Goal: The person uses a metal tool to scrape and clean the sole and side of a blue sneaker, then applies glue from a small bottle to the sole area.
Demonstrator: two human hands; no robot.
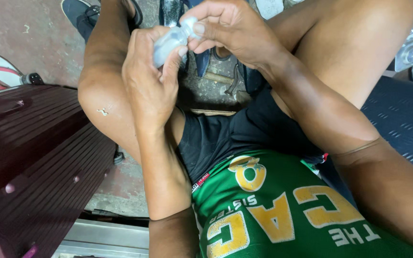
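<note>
The small, pale grey-blue translucent plastic bottle (170, 40) sits high between your knees, well above the concrete floor (39, 38), wrapped in your left hand (151, 79). That hand is curled closed round the body of the bottle, thumb on the near side and fingers behind, so only the upper part and the neck end show. Your right hand (230, 31) is pinched shut on the top end, thumb and forefinger on what looks like the cap or nozzle; I cannot tell which, since your fingertips cover it.

For this kind of grip, let the left hand do the holding and nothing else. A soft bottle gives under pressure, so hold it firmly enough to stop it turning but not so hard that the walls bow in, or the contents may come up the neck the moment the top loosens. Keep the bottle upright rather than tilted toward your green printed jersey (273, 210) and black shorts (225, 134).

With the right hand, work only from the fingertips, and keep the pinch close to the neck, where the plastic is stiffest.

Below your hands lie some tools (225, 81) on the floor, and a dark maroon ribbed case (34, 157) stands beside your left knee; a small loose part dropped here would be hard to find, so keep it in your fingers.
</note>
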